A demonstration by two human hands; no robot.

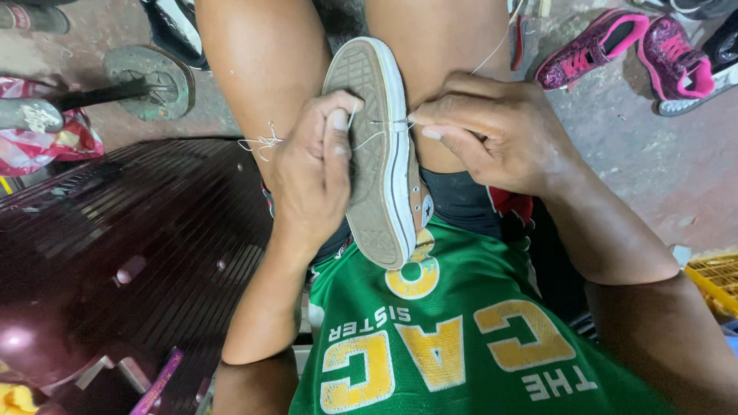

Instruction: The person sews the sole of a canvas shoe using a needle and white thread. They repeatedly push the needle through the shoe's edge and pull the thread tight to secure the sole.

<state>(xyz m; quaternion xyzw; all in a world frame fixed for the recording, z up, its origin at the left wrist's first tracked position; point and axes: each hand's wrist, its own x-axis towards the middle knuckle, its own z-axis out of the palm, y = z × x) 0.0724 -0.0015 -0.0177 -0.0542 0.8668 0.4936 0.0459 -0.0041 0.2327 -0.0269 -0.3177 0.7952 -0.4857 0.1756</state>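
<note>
A worn canvas sneaker (380, 146) with a grey rubber sole and white sidewall lies on its side between my knees, sole facing left. My left hand (311, 169) grips the sole from the left, thumb pressed near the rim. My right hand (492, 131) pinches a thin needle (392, 121) stuck into the white sidewall. A pale thread (492, 54) runs from the needle up past my right knee, and loose thread ends (261, 142) hang by my left wrist.
A dark ribbed stool top (138, 246) sits at my left. An iron shoe-last stand (146, 81) and a red plastic bag (38, 146) are behind it. Pink sneakers (630, 50) lie on the concrete floor at upper right, a yellow crate (719, 280) at right.
</note>
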